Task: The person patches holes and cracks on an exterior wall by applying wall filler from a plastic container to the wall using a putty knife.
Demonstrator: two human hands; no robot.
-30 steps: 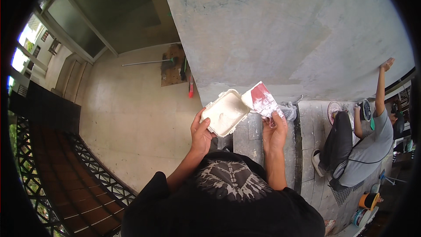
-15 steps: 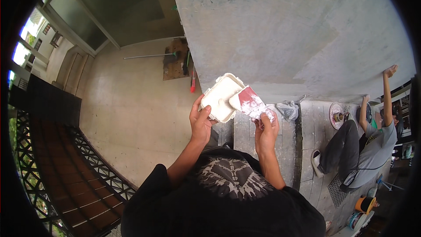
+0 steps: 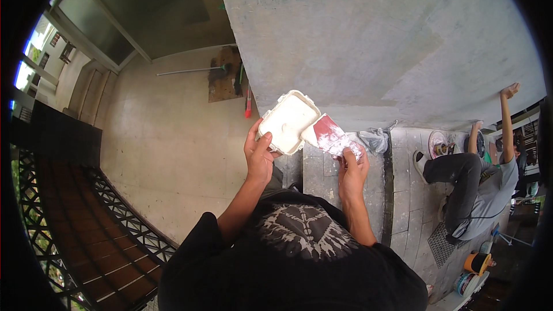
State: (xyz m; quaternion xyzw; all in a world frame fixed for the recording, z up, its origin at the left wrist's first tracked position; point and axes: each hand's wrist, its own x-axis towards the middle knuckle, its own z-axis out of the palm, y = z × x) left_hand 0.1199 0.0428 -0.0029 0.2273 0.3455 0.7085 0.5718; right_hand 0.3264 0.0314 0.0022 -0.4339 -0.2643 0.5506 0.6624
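Left grip (image 3: pixel 258 158) clasps the white tub (image 3: pixel 308 102) by its near-left side; right grip (image 3: pixel 353 170) pinches the red scraper (image 3: pixel 329 131) by its near end.

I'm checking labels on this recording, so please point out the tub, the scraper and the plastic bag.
Tub (image 3: pixel 309 101): head view, on its upper right rim.
Scraper (image 3: pixel 331 135): head view, on its white-smeared red face.
Plastic bag (image 3: pixel 377 141): head view, on its crumpled middle.
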